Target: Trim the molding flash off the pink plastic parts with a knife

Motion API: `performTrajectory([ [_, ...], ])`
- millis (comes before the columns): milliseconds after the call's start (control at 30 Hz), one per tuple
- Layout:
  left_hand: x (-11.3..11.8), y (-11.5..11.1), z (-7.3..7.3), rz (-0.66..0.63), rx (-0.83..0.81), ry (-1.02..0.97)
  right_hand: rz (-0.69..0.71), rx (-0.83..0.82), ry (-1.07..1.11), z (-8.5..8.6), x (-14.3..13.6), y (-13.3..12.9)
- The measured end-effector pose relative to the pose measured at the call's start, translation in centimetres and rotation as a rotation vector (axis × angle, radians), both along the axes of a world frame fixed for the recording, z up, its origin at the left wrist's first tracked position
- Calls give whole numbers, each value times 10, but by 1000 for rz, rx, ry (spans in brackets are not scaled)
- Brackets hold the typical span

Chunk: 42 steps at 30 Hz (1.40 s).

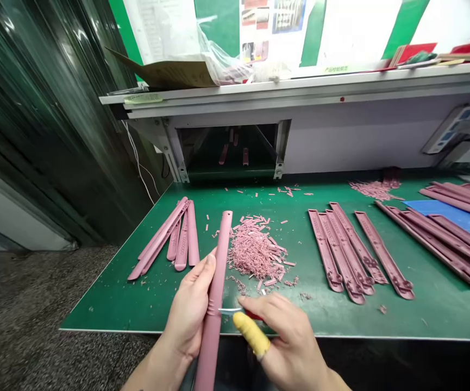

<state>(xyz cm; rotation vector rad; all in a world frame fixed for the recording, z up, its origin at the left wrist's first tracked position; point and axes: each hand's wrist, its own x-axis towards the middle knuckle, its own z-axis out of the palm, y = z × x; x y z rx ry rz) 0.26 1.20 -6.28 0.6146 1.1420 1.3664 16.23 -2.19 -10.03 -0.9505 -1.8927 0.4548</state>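
My left hand point(192, 307) is wrapped round a long pink plastic strip point(220, 260), which stands nearly lengthwise over the table's front edge. In my right hand point(286, 331) is a small blade tool point(230, 310) with a red handle, partly hidden by the fingers. Its tip touches the strip's right edge, beside some short ridges. A yellow cover point(251, 332) sits on the right thumb. Behind the hands lies a heap of pink shavings point(255, 250).
Several pink strips point(182, 239) lie at the left of the green table point(108, 304). More strips point(343, 255) lie at the right, some beside a blue sheet point(463, 217). A shelf point(300, 87) spans the back, above an opening point(232, 152) holding pink pieces.
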Motion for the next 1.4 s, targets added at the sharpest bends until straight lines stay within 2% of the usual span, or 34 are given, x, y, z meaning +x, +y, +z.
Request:
performTrajectory([
  [200,9,-10,0,-88,-69,-13,-63,-26,15,2,2,11],
  [300,16,-17,2,-141,-92,-6,-125,-11,22,11,10,22],
  [433,24,-30,3,-202,-111,15,-224,34,48,30,26,48],
  [600,20,-42,-9,-275,-18,-11,-390,47,103,40,46,72],
  [667,15,-41,-16,-282,-28,56,-339,-7,85,38,47,69],
  [800,13,-36,-26,-253,-150,85,-101,-85,-103,26,32,52],
  [867,15,-37,-28,-208,-165,58,-111,-57,-226,22,24,47],
  [1033,16,-41,-32,-217,-142,-75,-209,39,-512,23,19,53],
  [1200,11,-40,-37,-230,-33,-149,-227,81,-615,28,21,50],
  [1300,11,-35,-35,-252,41,-134,-141,92,-612,22,10,29],
  [1400,13,-14,-30,-206,51,-119,30,149,-593,-4,-12,-15],
])
